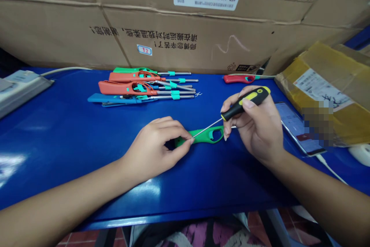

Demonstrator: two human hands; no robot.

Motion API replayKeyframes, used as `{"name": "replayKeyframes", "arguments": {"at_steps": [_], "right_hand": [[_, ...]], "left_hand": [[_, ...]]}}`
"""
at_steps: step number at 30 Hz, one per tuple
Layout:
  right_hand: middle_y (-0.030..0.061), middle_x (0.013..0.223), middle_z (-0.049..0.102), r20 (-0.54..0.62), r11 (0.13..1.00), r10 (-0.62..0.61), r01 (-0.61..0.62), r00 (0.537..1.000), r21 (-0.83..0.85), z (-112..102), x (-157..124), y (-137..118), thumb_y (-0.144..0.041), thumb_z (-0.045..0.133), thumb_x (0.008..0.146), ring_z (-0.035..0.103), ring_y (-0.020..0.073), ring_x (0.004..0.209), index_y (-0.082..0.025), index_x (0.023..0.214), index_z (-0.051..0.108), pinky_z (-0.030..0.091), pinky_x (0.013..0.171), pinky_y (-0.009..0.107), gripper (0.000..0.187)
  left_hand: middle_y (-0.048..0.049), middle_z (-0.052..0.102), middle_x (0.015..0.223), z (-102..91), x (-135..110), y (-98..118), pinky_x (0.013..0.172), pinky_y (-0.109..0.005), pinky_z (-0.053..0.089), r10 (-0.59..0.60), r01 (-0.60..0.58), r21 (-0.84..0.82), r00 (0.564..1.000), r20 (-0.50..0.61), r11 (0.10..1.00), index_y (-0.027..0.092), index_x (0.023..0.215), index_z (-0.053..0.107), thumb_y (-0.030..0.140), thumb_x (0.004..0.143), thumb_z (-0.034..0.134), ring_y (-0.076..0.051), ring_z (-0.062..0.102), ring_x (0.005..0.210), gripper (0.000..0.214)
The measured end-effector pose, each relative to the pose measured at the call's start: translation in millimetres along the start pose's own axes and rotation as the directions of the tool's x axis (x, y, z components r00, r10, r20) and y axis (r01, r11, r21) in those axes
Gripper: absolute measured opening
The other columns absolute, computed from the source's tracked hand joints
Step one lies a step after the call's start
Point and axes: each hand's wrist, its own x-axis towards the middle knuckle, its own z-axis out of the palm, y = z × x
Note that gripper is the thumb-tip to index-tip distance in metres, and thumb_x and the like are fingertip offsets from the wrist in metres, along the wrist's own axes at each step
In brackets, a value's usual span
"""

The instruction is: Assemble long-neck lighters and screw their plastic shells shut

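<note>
My right hand (261,127) grips a black-and-yellow screwdriver (245,102), its thin shaft slanting down to the left. Beneath it, a green gas lighter (205,135) with a turquoise trigger lies on the blue table, its metal tube partly behind my right fingers. The thumb and forefinger of my left hand (160,141) pinch together at the screwdriver's tip, over the lighter's handle. Whatever is between those fingertips is too small to make out. The left end of the handle is partly covered by my left hand.
Several orange, green and blue lighters (127,88) are piled at the back left of the blue table (86,131). A red lighter (238,79) lies behind my right hand. Further right are a phone (300,129) and a taped box (329,85). A large carton (162,23) stands along the back.
</note>
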Motion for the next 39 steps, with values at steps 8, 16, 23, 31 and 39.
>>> {"name": "replayKeyframes", "arguments": {"at_steps": [8,16,23,31,39], "right_hand": [[-0.0049,0.081,0.069,-0.009,1.0,0.007,-0.007,1.0,0.007,0.6,-0.7,-0.9,-0.036,0.068,0.091,0.06,0.0118,0.045,-0.028,0.097,0.049,0.054,0.04,0.028,0.022],[-0.0042,0.081,0.07,-0.019,1.0,-0.012,0.012,1.0,-0.004,1.7,-0.5,-2.2,-0.036,0.068,0.091,0.06,0.0116,0.044,-0.027,0.097,0.048,0.053,0.038,0.027,0.023],[-0.0046,0.081,0.07,-0.009,1.0,-0.018,0.018,1.0,0.004,2.5,-1.1,-1.4,-0.035,0.066,0.093,0.059,0.0114,0.043,-0.027,0.098,0.047,0.053,0.038,0.027,0.021],[-0.005,0.081,0.07,-0.003,1.0,-0.024,0.024,1.0,0.004,3.8,-2.2,-1.1,-0.035,0.066,0.093,0.059,0.0108,0.043,-0.027,0.097,0.047,0.053,0.039,0.027,0.021],[-0.0048,0.081,0.07,-0.005,1.0,-0.019,0.019,1.0,0.005,4.2,-1.6,-1.9,-0.035,0.066,0.093,0.06,0.0114,0.043,-0.027,0.097,0.047,0.053,0.038,0.027,0.021]], "left_hand": [[-0.0038,0.075,0.083,-0.1,1.3,-0.3,0.073,-0.032,0.051,-0.016,0.017,-0.015,0.999,0.037,1.0,0.016,0.088,0.076,0.019,0.089,0.07,-0.017,0.063,0.076,0.007],[-0.0041,0.075,0.083,-1.1,-0.2,-2.0,0.073,-0.031,0.052,-0.008,0.008,-0.004,0.999,0.031,1.0,0.017,0.089,0.076,0.019,0.091,0.069,-0.017,0.064,0.076,0.008],[-0.0035,0.075,0.083,0.1,1.1,-0.9,0.072,-0.03,0.052,0.01,-0.01,-0.003,1.0,0.014,1.0,0.018,0.088,0.076,0.017,0.091,0.068,-0.016,0.065,0.075,0.008],[-0.0035,0.075,0.081,0.1,1.6,-1.1,0.071,-0.031,0.052,0.004,-0.004,0.0,1.0,0.007,1.0,0.017,0.086,0.076,0.019,0.089,0.07,-0.016,0.064,0.073,0.007],[-0.0033,0.075,0.081,-0.3,0.9,-0.6,0.071,-0.03,0.052,-0.004,0.004,0.001,1.0,0.011,1.0,0.018,0.086,0.076,0.021,0.089,0.071,-0.016,0.065,0.073,0.006]]}}
